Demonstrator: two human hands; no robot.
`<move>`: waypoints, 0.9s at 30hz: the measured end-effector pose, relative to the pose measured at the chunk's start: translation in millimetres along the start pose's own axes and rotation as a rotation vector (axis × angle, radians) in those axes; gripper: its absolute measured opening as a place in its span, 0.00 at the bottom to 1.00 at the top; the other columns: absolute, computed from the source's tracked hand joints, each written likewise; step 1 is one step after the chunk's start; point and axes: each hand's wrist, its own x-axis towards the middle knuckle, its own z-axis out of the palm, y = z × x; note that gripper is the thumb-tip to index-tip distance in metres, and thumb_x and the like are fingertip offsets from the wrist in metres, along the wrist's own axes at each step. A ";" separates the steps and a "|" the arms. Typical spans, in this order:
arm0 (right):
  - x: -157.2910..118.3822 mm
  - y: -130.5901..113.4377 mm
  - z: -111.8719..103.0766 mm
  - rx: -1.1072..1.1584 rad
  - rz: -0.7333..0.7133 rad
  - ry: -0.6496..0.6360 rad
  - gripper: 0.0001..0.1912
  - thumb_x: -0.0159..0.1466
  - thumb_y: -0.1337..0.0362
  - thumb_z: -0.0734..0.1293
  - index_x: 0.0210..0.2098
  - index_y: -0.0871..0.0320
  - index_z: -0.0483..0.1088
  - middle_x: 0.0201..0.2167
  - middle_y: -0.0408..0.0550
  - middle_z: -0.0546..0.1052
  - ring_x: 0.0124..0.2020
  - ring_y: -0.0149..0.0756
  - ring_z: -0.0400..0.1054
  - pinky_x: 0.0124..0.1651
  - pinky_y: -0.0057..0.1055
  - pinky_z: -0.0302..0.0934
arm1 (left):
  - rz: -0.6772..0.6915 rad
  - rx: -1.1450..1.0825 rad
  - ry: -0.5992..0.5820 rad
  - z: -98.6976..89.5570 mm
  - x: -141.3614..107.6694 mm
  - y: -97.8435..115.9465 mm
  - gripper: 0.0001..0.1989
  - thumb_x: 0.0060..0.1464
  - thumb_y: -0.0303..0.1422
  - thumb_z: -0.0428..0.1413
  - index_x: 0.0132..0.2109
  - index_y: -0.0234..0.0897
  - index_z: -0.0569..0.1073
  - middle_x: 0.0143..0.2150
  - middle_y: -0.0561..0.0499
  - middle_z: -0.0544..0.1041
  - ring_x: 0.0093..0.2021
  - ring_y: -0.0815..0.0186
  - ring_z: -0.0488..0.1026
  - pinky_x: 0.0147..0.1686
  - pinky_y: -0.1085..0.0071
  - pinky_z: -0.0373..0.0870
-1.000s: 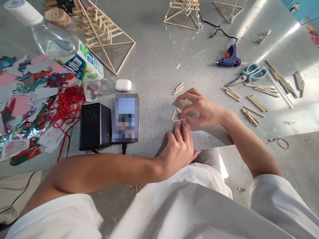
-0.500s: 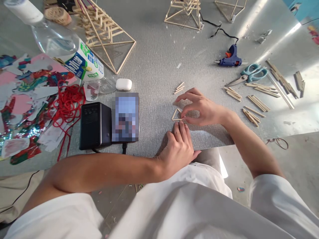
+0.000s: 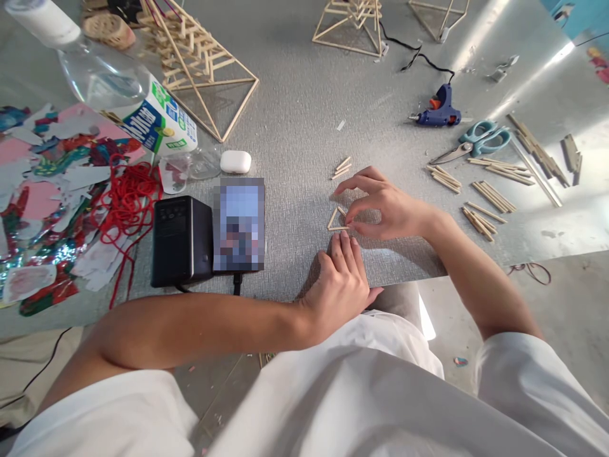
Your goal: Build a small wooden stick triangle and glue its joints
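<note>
A small triangle of wooden sticks [image 3: 337, 228] lies flat on the grey table [image 3: 295, 139]. My right hand [image 3: 385, 206] has its thumb and index fingertip closed together at the triangle's right corner, its other fingers bent above. Just below the triangle, my left hand [image 3: 340, 273] rests palm down, holding nothing, fingers stretched towards the lower stick and thumb out to the right. Short sticks [image 3: 341, 167] lie above the triangle. Several bundles of cut sticks [image 3: 493, 197] are at the right, near the blue-handled scissors [image 3: 485, 138].
A glue gun [image 3: 440, 111] with a black cord lies at upper right. Stick frames [image 3: 240, 117] stand at the back. At left are a bottle [image 3: 162, 120], red yarn [image 3: 126, 197], scraps, a black box [image 3: 182, 241], a phone [image 3: 239, 222] and a white case [image 3: 235, 162].
The fingertips of my left hand have shifted very slightly left. My right hand stays at the triangle's corner, almost unmoved.
</note>
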 end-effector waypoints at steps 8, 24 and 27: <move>0.1 9.4 -9.6 0.026 0.057 0.094 0.09 0.71 0.64 0.70 0.45 0.51 0.85 0.52 0.51 0.85 0.52 0.46 0.74 0.60 0.50 0.68 | -0.020 -0.048 -0.026 -0.9 1.0 -1.0 0.44 0.76 0.55 0.52 0.73 0.12 0.70 0.71 0.12 0.69 0.71 0.29 0.75 0.53 0.49 0.83; 1.1 11.7 -0.3 0.118 -0.037 -0.010 0.12 0.75 0.67 0.69 0.46 0.51 0.87 0.48 0.49 0.87 0.48 0.40 0.75 0.53 0.41 0.70 | 0.000 -0.005 -0.034 -4.5 1.9 -2.2 0.43 0.76 0.55 0.51 0.71 0.10 0.71 0.70 0.12 0.70 0.69 0.29 0.77 0.52 0.50 0.84; 1.7 10.3 0.1 0.139 -0.038 -0.008 0.11 0.76 0.66 0.69 0.47 0.51 0.87 0.47 0.49 0.88 0.48 0.40 0.76 0.53 0.41 0.71 | 0.011 0.037 -0.022 -2.8 1.9 -1.8 0.44 0.76 0.55 0.50 0.71 0.10 0.72 0.69 0.12 0.71 0.68 0.30 0.78 0.50 0.51 0.85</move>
